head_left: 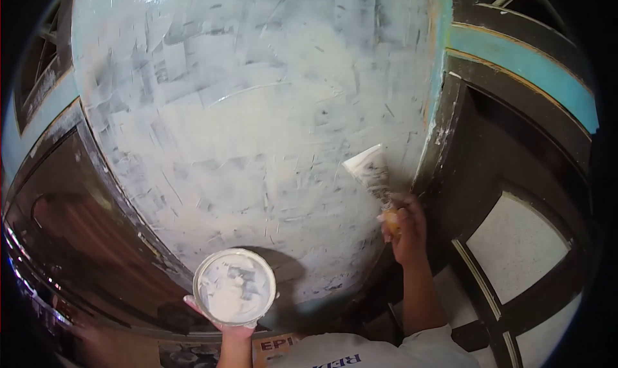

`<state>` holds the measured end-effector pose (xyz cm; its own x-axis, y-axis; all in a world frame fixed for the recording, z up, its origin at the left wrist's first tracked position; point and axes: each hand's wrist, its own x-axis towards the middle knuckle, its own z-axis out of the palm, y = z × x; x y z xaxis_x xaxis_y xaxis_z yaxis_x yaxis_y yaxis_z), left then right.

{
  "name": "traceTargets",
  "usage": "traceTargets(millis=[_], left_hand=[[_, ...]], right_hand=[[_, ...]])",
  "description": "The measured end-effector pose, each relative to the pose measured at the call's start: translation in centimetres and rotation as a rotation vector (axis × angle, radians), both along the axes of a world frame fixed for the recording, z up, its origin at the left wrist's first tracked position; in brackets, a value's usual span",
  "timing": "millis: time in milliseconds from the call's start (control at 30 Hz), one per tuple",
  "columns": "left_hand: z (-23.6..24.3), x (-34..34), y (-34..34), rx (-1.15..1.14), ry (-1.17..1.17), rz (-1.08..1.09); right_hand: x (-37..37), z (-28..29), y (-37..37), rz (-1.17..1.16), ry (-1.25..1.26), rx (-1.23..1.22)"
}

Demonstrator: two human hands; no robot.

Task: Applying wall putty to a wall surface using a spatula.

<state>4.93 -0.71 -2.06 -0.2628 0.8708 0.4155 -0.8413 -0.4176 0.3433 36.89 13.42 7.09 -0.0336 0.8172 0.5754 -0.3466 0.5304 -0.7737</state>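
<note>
While the person faces the wall, their left hand (226, 323) comes up from the lower edge and cups a round metal pan (234, 287) from beneath, fingers curled around its rim on both sides, so the hand is clamped on the pan. White putty (230, 294) lies smeared across the pan's inside, thick near the middle and scraped thin toward the rim. To the left of that hand runs a dark wooden frame (96, 239) with a glossy brown panel, curving away toward the edge of view.

Above both hands spreads the plastered wall (257, 110), pale grey-white, streaked all over with broad overlapping trowel marks, darker patches showing through here and there. A bright glare sits at its very top.

Further right, the right hand (404, 226) is raised higher than the left and closed in a fist around the orange-brown handle of a putty knife (373, 175). The wide blade, coated in white, points up and to the left from the hand and lies against the wall close to its right edge. Just right of this hand stands a dark door frame (450, 143), spattered white along its inner edge, with a turquoise band (521, 65) above it and pale panels (515, 246) lower down beside the forearm.
</note>
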Motion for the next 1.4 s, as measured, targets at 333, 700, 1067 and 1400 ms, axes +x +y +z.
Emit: traceTargets(millis=[333,700,1067,1400], left_hand=[[2.4,4.2,1.6,-0.017,-0.276,-0.243],[1.7,6.6,2.4,-0.057,-0.038,-0.236],[3.4,7.8,1.0,0.064,-0.232,-0.233],[3.1,7.2,0.4,-0.051,-0.038,0.02]], right_hand=[[-1.3,-0.2,-2.7,0.335,-0.352,-0.087],[-0.7,11.3,1.4,-0.624,-0.584,0.877],[-4.3,18.8,7.5,-0.967,-0.65,1.111],[-6.0,19.6,7.6,-1.136,-0.655,1.157]])
